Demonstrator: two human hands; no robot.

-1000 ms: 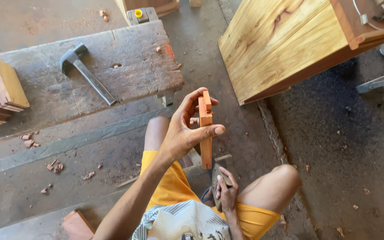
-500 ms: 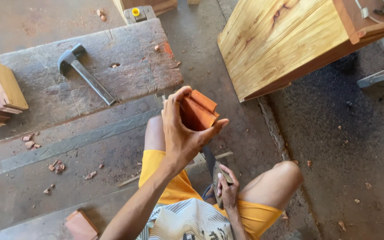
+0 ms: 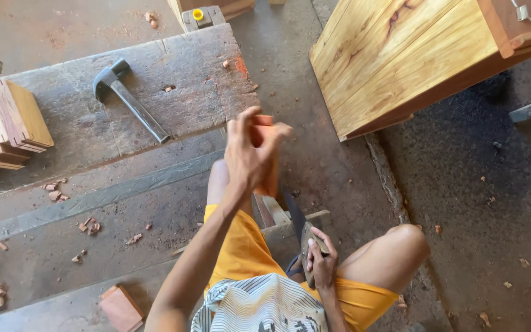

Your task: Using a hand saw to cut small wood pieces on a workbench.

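Overhead, reddish wooden block in left hand

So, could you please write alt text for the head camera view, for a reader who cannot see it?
A seated person's left hand lifts a reddish wooden block in front of them, while the right hand grips the handle of a dark-bladed knife near the lap. A hammer lies on a worn plank, beside stacked wood pieces.
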